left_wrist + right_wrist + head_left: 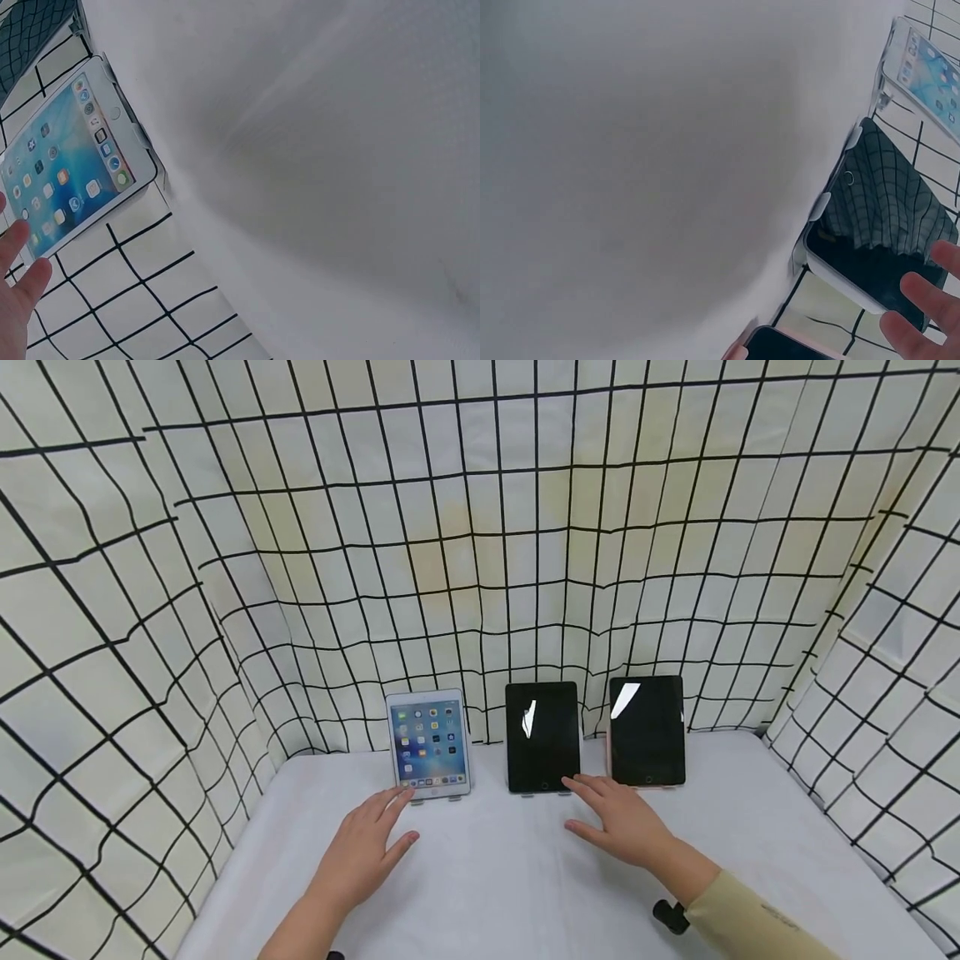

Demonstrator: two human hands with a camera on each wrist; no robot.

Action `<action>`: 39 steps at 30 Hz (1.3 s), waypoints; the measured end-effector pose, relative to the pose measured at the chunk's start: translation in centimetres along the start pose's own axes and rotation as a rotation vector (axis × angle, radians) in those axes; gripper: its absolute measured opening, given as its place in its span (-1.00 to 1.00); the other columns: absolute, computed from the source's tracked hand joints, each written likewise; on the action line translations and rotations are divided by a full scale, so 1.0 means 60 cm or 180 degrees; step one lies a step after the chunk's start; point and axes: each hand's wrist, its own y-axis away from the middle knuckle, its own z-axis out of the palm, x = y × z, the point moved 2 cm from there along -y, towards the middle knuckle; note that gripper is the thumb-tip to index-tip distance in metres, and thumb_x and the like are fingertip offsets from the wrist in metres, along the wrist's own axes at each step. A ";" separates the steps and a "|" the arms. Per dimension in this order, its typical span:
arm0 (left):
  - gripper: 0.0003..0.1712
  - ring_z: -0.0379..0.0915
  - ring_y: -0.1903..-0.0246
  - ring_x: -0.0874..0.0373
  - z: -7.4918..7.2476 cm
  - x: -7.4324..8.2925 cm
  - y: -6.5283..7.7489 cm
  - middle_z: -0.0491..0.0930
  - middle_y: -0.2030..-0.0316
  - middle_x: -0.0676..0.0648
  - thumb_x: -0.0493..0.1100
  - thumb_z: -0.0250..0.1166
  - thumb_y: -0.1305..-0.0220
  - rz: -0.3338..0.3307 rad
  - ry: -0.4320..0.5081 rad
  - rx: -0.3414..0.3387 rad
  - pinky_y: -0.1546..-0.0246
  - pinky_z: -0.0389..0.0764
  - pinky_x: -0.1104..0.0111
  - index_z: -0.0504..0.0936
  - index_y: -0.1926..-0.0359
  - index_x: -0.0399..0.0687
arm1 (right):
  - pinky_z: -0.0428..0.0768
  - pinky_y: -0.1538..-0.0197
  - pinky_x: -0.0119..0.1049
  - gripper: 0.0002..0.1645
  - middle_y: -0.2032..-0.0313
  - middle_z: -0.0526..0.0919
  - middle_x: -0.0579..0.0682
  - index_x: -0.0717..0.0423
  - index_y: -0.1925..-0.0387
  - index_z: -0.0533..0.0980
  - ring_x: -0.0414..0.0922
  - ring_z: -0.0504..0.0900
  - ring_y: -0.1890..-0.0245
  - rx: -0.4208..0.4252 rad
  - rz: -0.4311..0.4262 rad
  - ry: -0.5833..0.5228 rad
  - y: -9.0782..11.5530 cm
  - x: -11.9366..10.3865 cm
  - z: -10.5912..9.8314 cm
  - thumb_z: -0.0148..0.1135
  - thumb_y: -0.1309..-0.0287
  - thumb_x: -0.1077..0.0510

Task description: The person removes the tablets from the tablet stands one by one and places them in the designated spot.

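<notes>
Three tablets stand propped in a row at the back of the white table. The left one, a white tablet, is lit and shows a home screen of app icons. A black tablet with a dark screen stands in the middle. At the right is another dark-screened tablet with a pinkish edge. My left hand has its fingers extended, fingertips overlapping the white tablet's lower left corner in the head view. My right hand is held with fingers spread, fingertips near the middle tablet's lower right corner. Neither hand grips anything.
Small stands with clips hold the tablets at their lower edges. White cloth walls with a black grid rise behind and at both sides of the white table. A black wrist mount sits by the right sleeve.
</notes>
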 end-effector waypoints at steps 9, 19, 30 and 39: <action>-0.23 0.25 -0.33 -0.12 0.013 -0.011 0.000 0.36 -0.34 -0.12 0.18 0.23 -0.36 -0.0171 0.0056 -0.0015 -0.25 0.31 -0.12 0.26 -0.48 0.04 | 0.41 -0.27 0.10 -0.15 -0.34 0.42 -0.03 -0.19 -0.47 0.26 0.05 0.42 -0.30 0.0025 0.0034 -0.0101 -0.019 -0.006 0.013 0.10 -0.26 -0.42; -0.27 0.22 -0.35 -0.16 0.019 -0.029 -0.005 0.35 -0.35 -0.18 0.25 0.06 -0.45 -0.0397 0.0265 -0.0067 -0.27 0.27 -0.15 0.27 -0.47 -0.01 | 0.42 -0.26 0.08 -0.13 -0.32 0.44 0.00 -0.19 -0.47 0.26 0.07 0.45 -0.27 0.0005 0.0047 -0.0283 -0.036 -0.020 0.018 -0.01 -0.27 -0.48; -0.18 0.10 -0.40 -0.23 0.022 -0.038 -0.009 0.24 -0.41 -0.25 0.37 -0.16 -0.47 -0.0798 0.0674 -0.0233 -0.35 0.14 -0.15 0.16 -0.52 -0.02 | 0.43 -0.26 0.06 -0.17 -0.32 0.43 0.00 -0.20 -0.47 0.25 0.05 0.43 -0.30 -0.0079 0.0177 -0.0430 -0.055 -0.034 0.024 0.09 -0.29 -0.39; -0.15 0.08 -0.41 -0.25 0.027 -0.053 -0.012 0.21 -0.43 -0.27 0.40 -0.17 -0.46 -0.0923 0.0708 -0.0337 -0.36 0.12 -0.15 0.14 -0.52 -0.03 | 0.42 -0.28 0.03 -0.14 -0.33 0.43 -0.01 -0.24 -0.49 0.22 0.03 0.41 -0.32 -0.0201 0.0324 -0.0569 -0.072 -0.053 0.023 -0.04 -0.28 -0.49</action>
